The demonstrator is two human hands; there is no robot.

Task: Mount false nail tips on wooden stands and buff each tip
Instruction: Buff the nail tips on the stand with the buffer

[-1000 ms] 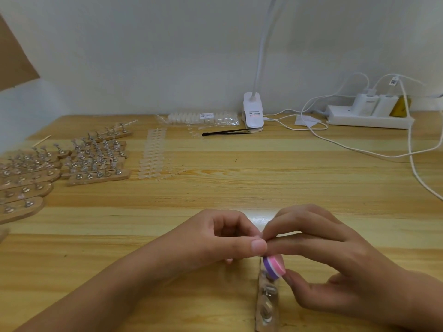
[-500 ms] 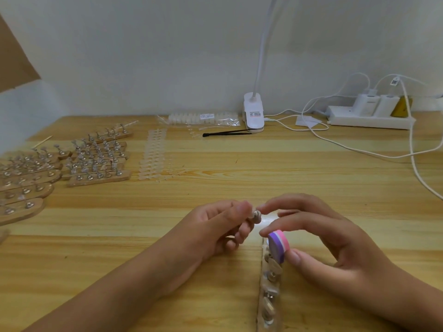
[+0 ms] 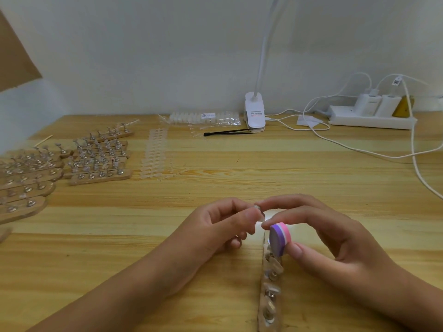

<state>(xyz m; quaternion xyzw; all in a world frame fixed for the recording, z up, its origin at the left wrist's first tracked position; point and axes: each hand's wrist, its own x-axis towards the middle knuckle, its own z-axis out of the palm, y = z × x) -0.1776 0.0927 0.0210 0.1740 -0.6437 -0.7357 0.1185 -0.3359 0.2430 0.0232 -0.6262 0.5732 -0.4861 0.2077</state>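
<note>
My left hand (image 3: 223,226) pinches a small metal-based nail holder (image 3: 259,211) with a clear tip, lifted just above the table. My right hand (image 3: 321,233) grips a purple-and-pink buffer block (image 3: 279,238) between thumb and middle finger, while its index fingertip touches the top of the holder. Directly below the buffer lies a narrow wooden stand (image 3: 269,288) carrying several mounted clear tips, running toward me.
Several wooden stands with mounted tips (image 3: 96,159) crowd the left side. Strips of loose clear tips (image 3: 154,154) lie beside them. At the back are a bag of tips (image 3: 203,117), black tweezers (image 3: 227,133), a clip lamp (image 3: 255,113), a power strip (image 3: 371,117) and white cables (image 3: 417,161).
Both hands rose slightly off the stand. The left hand lifted the holder and turned it, and the right hand tilted the buffer block upright beside it.
</note>
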